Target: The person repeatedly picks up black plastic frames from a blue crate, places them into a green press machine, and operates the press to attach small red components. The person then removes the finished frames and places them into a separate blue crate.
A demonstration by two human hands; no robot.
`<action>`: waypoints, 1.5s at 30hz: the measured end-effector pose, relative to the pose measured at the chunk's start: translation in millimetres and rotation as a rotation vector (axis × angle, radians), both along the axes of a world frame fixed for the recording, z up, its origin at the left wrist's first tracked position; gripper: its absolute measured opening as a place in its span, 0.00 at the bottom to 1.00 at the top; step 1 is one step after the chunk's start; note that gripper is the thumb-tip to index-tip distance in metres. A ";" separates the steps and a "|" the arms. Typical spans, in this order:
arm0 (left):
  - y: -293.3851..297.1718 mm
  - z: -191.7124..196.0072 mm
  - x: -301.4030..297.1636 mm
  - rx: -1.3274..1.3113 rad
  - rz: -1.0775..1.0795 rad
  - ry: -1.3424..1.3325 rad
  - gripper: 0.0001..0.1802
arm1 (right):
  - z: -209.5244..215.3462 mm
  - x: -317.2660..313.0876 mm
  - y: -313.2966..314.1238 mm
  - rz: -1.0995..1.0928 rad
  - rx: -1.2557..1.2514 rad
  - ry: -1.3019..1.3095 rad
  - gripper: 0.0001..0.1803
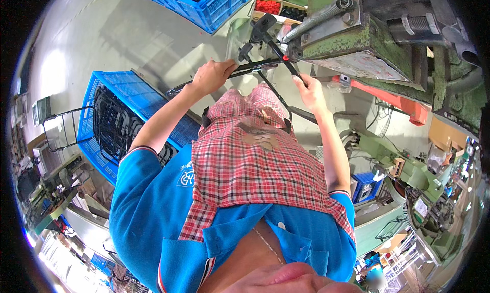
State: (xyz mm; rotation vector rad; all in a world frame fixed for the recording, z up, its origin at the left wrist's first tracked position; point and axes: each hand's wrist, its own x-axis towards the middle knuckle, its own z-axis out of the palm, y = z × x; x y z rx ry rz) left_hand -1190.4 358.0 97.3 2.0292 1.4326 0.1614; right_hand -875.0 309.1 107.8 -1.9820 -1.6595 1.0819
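In front of my apron I hold a black metal tube frame (pixel 255 65) with a T-shaped black end piece (pixel 263 28) and a small red spot on one bar. My left hand (pixel 213 77) is closed around a bar of it on the left. My right hand (pixel 310 93) grips the bar bearing the red spot, below the T-shaped end. The frame's upper end is close to a green machine (pixel 352 53) with a coil spring (pixel 319 20); whether they touch I cannot tell. More of its bars run down beside my legs.
A blue crate (pixel 138 96) full of black tube frames stands at my left. Another blue crate (pixel 209 12) is ahead, near a tray of red parts (pixel 268 6). A red-orange bar (pixel 383 96) juts below the machine. More green machinery (pixel 403 160) stands at the right.
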 end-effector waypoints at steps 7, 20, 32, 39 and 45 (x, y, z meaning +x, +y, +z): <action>-0.1 1.4 -0.2 0.017 -0.005 -0.015 0.14 | -2.4 1.9 0.8 0.013 0.013 0.035 0.17; 1.3 25.4 -9.5 0.032 -0.119 -0.017 0.17 | 44.1 -8.9 -12.2 -0.012 0.130 -0.008 0.14; -110.4 32.6 50.2 0.008 -0.154 0.031 0.17 | 76.7 40.4 -147.2 0.114 0.166 -0.421 0.25; -179.2 34.9 215.5 -0.241 -0.288 -0.506 0.22 | 25.0 109.4 -357.2 -0.414 0.789 -0.433 0.13; -198.9 98.0 339.9 -0.847 -0.263 -0.864 0.21 | -48.3 309.9 -445.3 -1.176 0.606 0.443 0.54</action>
